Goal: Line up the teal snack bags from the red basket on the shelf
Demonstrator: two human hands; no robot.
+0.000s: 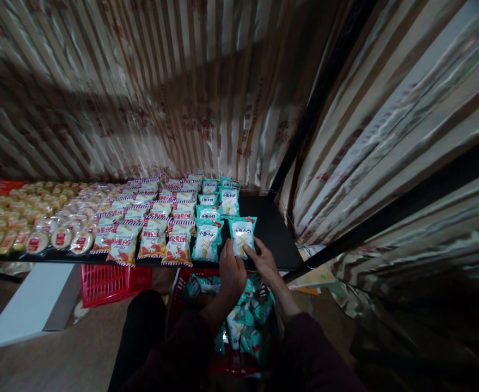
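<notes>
Between my two hands, near the front edge of the black shelf point(270, 228), is a green-and-white snack bag point(243, 231) held upright. My left hand point(232, 271) grips its lower left side, and my right hand point(263, 260) pinches the lower right corner with the thumb on the front. Just left of it, more green snack bags point(207, 239) stand in two columns on the shelf. Below my forearms, a red basket point(174, 288) holds several bags of the same kind, partly hidden by my arms.
Rows of orange-and-white snack bags point(153, 237) and round wrapped cakes point(62, 237) fill the shelf's left side. A second red basket point(104, 283) and a white box point(31, 305) are below. Black metal posts point(300, 128) and patterned curtain point(190, 92) enclose the shelf.
</notes>
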